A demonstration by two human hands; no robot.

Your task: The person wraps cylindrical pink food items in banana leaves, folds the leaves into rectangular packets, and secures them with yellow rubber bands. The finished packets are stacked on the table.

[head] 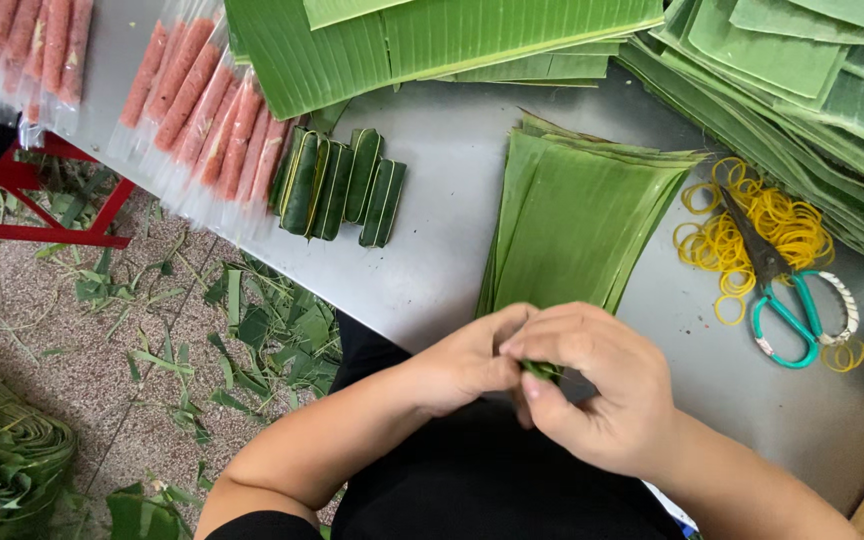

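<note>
Both my hands meet at the near edge of a grey metal table (452, 250). My left hand (467, 362) and my right hand (592, 385) close together around a small green leaf-wrapped piece (542, 371), mostly hidden by my fingers. Just beyond my hands lies a stack of cut banana leaf sheets (577, 215). Several finished leaf-wrapped rolls (342, 187) lie side by side at the table's left part.
Pink sausages in clear plastic sleeves (207, 105) lie at the far left. Large banana leaves (432, 40) cover the back, more stacks (802, 80) at right. Yellow rubber bands (787, 225) and teal-handled scissors (782, 295) sit right. Leaf scraps (252, 340) litter the floor.
</note>
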